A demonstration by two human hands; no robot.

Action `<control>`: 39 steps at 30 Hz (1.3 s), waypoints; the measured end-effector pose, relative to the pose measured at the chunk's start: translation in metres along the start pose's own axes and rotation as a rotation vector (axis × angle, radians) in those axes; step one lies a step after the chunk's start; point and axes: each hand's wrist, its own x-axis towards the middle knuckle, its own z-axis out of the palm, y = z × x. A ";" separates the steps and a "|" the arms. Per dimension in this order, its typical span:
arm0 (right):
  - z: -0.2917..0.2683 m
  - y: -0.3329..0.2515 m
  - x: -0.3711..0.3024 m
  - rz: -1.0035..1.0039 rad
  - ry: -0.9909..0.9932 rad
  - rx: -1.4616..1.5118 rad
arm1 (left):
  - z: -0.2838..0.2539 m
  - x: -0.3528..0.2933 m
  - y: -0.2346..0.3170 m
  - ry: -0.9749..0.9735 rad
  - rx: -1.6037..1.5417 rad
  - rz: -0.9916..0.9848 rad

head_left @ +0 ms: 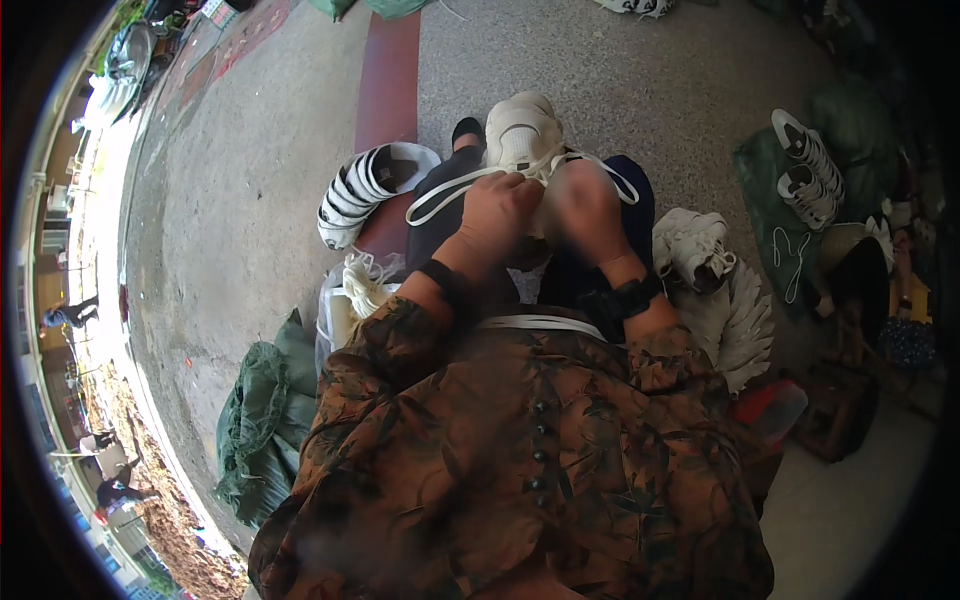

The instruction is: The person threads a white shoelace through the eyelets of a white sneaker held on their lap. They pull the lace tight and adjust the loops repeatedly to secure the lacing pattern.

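Cream shoe: the shoe (522, 130) is sitting at the wearer's knees, between the dark trouser legs (440, 242), with both hands meeting at its near side.
White lace: the lace (428, 209) is looping out on both sides of the shoe, one bend lying over the left leg, the other arching past the right hand.
Left hand: the hand (500, 212) is holding the lace, its fingers curled in tight.
Right hand: the hand (588, 205) is resting just beside the left one, near the lace; blur is hiding its fingers, so how far they are spread and what they are gripping cannot be told.
Wrists: a dark band (442, 281) is circling the left, a black watch (626, 299) the right.
Left side: a row of white-and-black shoes (372, 190) is lying on the floor (260, 170); a bundle of white laces (365, 284) is resting nearer the body, above a green sack (262, 420).
Right side: white shoes (692, 248) are lying beside the right leg; farther off, more striped shoes (812, 190) are resting on green sacking (760, 195).
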 end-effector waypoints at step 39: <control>-0.138 -0.010 -0.040 0.319 -0.218 -0.501 | -0.071 -0.208 -0.137 -0.145 0.232 -0.917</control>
